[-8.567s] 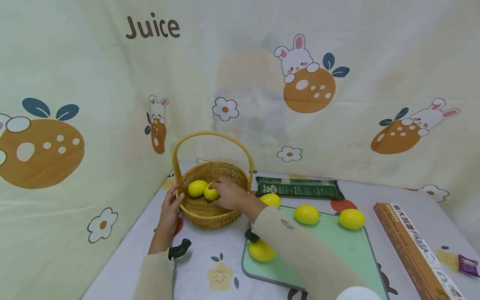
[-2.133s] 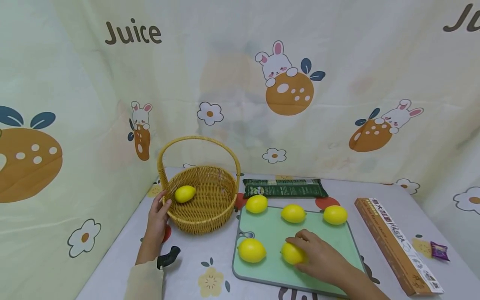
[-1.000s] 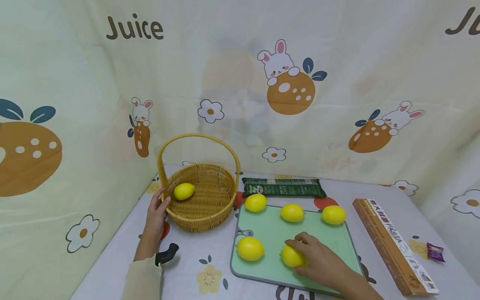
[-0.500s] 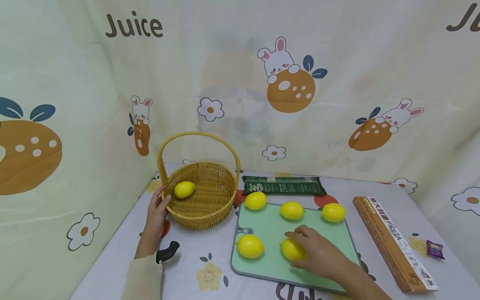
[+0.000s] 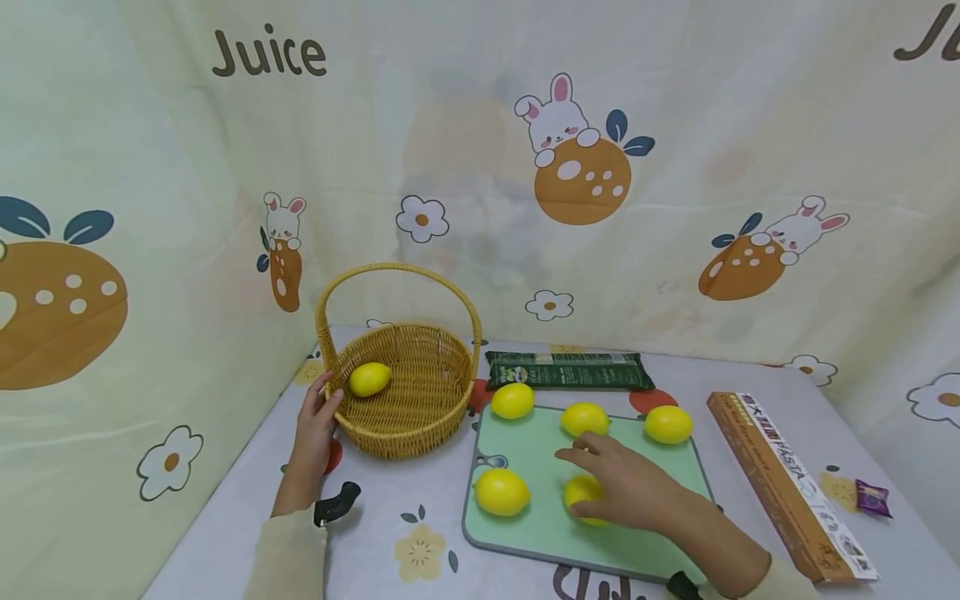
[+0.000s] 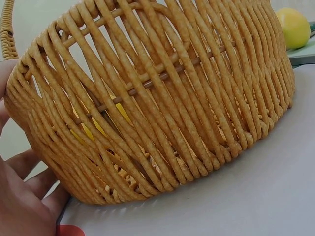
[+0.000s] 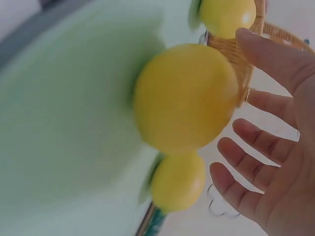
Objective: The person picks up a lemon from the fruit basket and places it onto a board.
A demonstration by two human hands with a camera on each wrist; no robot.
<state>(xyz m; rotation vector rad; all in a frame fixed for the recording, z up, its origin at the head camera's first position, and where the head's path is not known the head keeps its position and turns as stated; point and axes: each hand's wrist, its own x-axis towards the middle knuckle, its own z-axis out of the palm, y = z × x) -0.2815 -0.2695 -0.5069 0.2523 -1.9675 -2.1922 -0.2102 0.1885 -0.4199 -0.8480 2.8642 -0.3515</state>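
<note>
A wicker basket (image 5: 405,417) with a tall arched handle stands at the back left. My left hand (image 5: 311,429) grips its left rim, thumb over the edge; in the left wrist view the fingers (image 6: 29,169) lie along the outer wall. One lemon (image 5: 370,379) lies inside the basket. My right hand (image 5: 630,483) hovers just above the front-right lemon (image 5: 577,496) on a green cutting board (image 5: 540,533), holding nothing. In the right wrist view its fingers are spread, apart from that lemon (image 7: 184,98). Another lemon (image 5: 502,492) sits front left on the board.
Along the board's back edge lie three lemons, left (image 5: 513,401), middle (image 5: 584,418) and right (image 5: 668,424). Behind them is a green packet (image 5: 570,372). A long pasta box (image 5: 791,487) and a small purple wrapped sweet (image 5: 872,498) lie to the right.
A lemon my right hand held in the basket now lies front right on the board. My right hand has released it and risen slightly. My left hand stays on the rim.
</note>
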